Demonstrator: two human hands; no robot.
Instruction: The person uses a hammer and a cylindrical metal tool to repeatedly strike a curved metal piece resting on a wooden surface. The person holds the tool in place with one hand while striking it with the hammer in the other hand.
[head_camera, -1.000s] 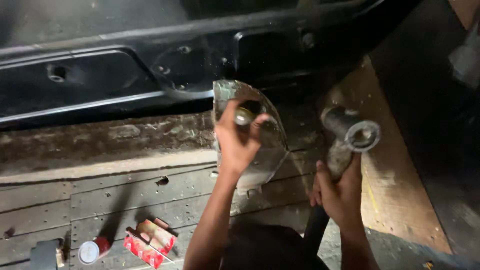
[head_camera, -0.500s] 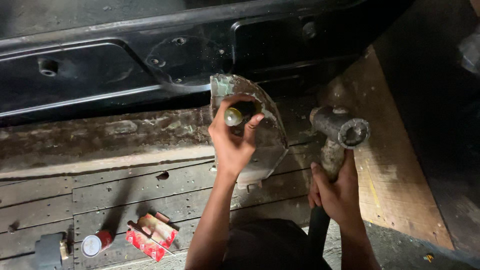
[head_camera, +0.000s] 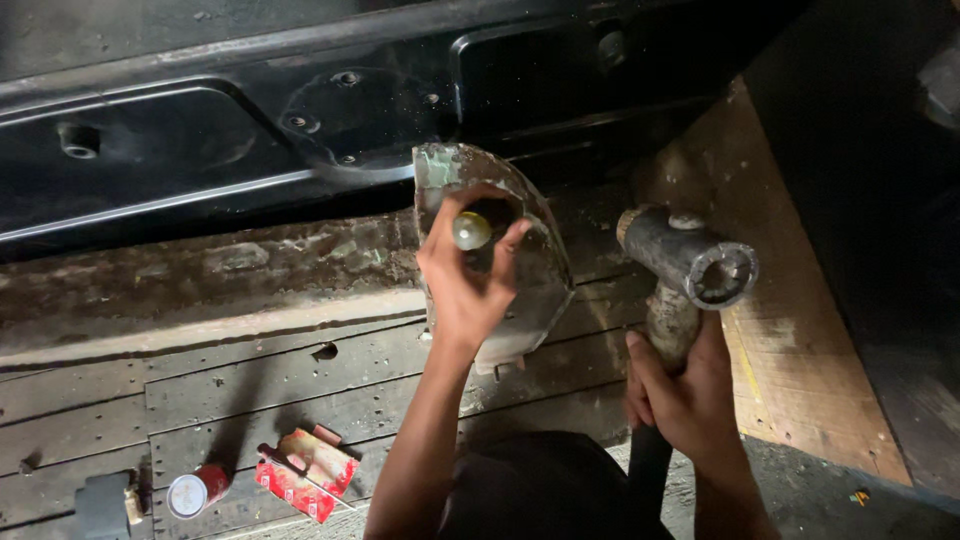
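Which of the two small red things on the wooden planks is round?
The red can with the pale round top, at far left. The red packet beside it is flat and angular. Both lie apart from the hands.

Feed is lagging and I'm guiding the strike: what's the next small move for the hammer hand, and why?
Probably swing the hammer left onto the rounded end of the tool. The left hand holds that tool upright against the curved metal piece, while the right hand grips the hammer raised beside it, apart from the tool.
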